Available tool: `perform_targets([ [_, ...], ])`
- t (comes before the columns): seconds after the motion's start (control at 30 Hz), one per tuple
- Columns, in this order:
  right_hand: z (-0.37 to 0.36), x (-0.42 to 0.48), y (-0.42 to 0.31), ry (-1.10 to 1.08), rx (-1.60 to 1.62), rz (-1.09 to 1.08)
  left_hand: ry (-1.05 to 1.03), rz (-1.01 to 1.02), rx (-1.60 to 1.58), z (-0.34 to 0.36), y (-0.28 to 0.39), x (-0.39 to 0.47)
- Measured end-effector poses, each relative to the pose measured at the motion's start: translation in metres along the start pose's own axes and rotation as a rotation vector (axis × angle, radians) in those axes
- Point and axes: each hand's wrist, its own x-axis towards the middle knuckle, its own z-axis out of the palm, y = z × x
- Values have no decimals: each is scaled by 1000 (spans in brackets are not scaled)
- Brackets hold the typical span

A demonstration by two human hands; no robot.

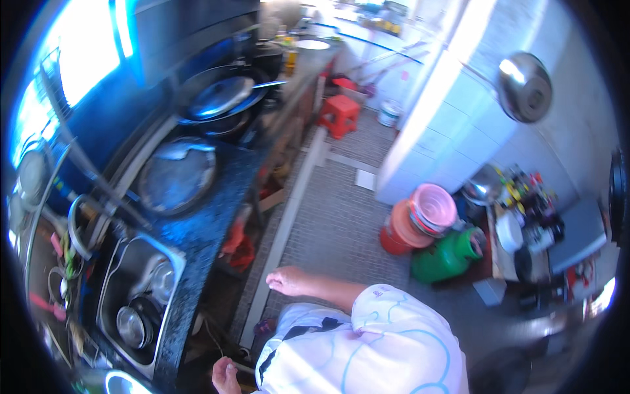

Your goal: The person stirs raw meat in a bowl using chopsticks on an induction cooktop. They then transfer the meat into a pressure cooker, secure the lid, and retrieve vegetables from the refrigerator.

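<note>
My right hand (pixel 284 280) hangs over the floor beside the counter, its fingers loosely bent and nothing visible in it. At the bottom edge, my left hand (pixel 226 375) is near the counter's front, partly cut off by the frame, and holds nothing that I can see. A stainless steel sink (pixel 170 308) is set in the dark stone counter (pixel 216 197). Inside it lie a metal bowl (pixel 132 326) beside a dark pan and a clear-looking bowl (pixel 163 279). A large round lid or pan (pixel 177 180) rests on the counter with a pale cloth-like piece on it.
A wok (pixel 197 81) with a lid (pixel 224 96) sits on the stove. A red plastic stool (pixel 340 115) stands farther along the floor. Pink basins (pixel 433 204), a red bucket (pixel 393 236) and a green gas cylinder (pixel 445 258) stand behind me. A metal basin (pixel 525 87) hangs on the wall.
</note>
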Motion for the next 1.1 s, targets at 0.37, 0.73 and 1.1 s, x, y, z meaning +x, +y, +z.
perform_targets([
  [0.37,-66,-231,98,212,-37,514,-529,-216,463,130,0,29],
  [0.73,-117,-354,195,579,98,635,-798,-82,439,296,-32,137],
  [1.1,-154,-582,248,1238,28,1157,-1415,148,589,675,44,-9],
])
